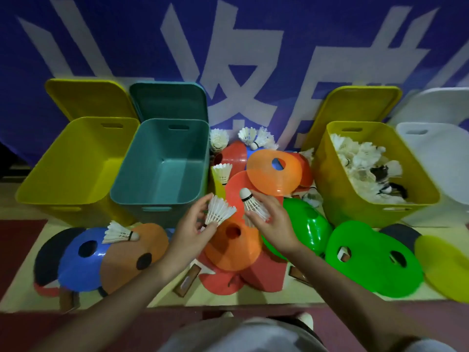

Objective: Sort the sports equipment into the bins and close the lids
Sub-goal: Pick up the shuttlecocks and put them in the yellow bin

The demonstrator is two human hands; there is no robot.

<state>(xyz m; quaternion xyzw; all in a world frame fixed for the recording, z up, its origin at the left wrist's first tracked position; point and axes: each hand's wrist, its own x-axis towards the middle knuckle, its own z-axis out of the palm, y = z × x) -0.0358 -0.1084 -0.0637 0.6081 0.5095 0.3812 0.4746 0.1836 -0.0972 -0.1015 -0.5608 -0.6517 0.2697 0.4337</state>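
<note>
Two shuttlecocks in hand: left hand (pixel 189 226) pinching one (pixel 218 210) by the feathers, right hand (pixel 270 219) gripping another (pixel 251 201), cork up, both over the cone pile (pixel 233 240) at centre. Mid-gather, by the look of it. Next: carry to 2 o'clock, drop into the yellow bin (pixel 355 199) already holding shuttlecocks. More loose at 12 and 9 o'clock; teal bin (pixel 152 196) bare, lids open.

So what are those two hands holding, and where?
Left hand pinches a white feather shuttlecock by its feathers; right hand grips another white feather shuttlecock by its feathers, cork up.
</note>
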